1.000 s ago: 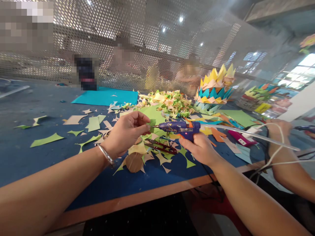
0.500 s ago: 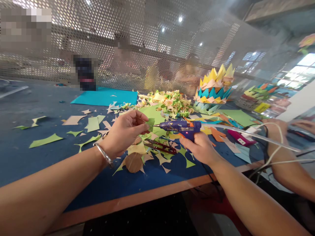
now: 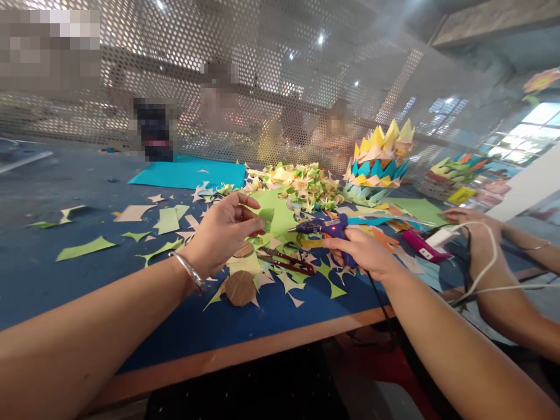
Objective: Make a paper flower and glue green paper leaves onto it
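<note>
Between the thumb and fingers of my left hand is a small green paper piece. My right hand is wrapped round the handle of a purple glue gun, with a clear glue stick out of its back. The gun's nozzle points left and is a short way apart from the paper. Beneath my hands lie dark red scissors, a round wooden disc and a larger green sheet, among scattered paper scraps.
Behind the scraps is a heap of paper cuttings, beside a layered paper-petal piece. A blue sheet lies at the back left. At the right are another person's hands, white cables and a magenta box.
My right hand has drawn the glue gun back to the right, and its nozzle has left the green paper piece. My left hand stays nearly still. The neighbour's hands have shifted.
</note>
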`<state>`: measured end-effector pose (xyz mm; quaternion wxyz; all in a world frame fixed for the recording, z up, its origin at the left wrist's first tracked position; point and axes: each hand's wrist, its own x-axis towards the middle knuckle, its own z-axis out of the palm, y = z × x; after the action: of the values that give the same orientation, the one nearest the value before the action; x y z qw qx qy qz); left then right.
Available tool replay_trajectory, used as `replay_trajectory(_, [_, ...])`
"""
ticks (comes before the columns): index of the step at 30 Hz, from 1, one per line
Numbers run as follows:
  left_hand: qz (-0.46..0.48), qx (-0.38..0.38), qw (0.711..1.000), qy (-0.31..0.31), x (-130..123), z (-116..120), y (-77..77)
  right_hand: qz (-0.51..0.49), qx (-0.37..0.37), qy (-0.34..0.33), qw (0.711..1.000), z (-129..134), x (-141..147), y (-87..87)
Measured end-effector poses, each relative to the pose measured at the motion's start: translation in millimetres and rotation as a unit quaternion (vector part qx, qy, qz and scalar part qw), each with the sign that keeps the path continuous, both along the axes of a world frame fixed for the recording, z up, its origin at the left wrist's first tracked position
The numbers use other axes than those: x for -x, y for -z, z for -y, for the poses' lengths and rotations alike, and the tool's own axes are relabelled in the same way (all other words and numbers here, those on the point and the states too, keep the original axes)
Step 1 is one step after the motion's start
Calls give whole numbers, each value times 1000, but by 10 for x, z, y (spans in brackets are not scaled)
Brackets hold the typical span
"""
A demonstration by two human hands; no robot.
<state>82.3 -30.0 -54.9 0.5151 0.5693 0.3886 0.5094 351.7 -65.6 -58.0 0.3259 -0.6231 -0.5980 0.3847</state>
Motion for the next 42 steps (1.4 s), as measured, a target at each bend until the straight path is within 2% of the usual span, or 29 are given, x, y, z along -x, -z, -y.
replay_trajectory(4, [-21,6,1000,4,4,16,-13,28,26,23,999,-19,-35,-6])
replay_trajectory(7, [-31,8,999,5,4,31,-30,122,-28,0,992,-53,-105,3])
replay_trajectory(10, [-34,12,999,10,8,35,-30,304,-122,-30,944,-50,-146,-44])
replay_trajectory(13, [-37,6,999,20,14,27,-7,408,-132,28,903,17,-73,-140])
replay_trajectory(15, [-50,-6,998,26,18,21,15,398,-169,47,901,59,45,-205])
replay_trajectory(16, [-62,-13,998,28,21,19,24,373,-193,34,907,67,118,-233])
replay_trajectory(20, [-109,-31,993,37,31,17,43,226,-249,-78,939,-31,431,-304])
replay_trajectory(26, [-112,-19,992,48,23,6,53,181,-282,-184,924,-237,711,-280])
replay_trajectory(31, [-76,0,996,41,7,12,51,157,-311,-197,917,-214,739,-216])
replay_trajectory(42, [-28,62,996,66,-23,5,48,137,-316,-208,916,-228,684,-86])
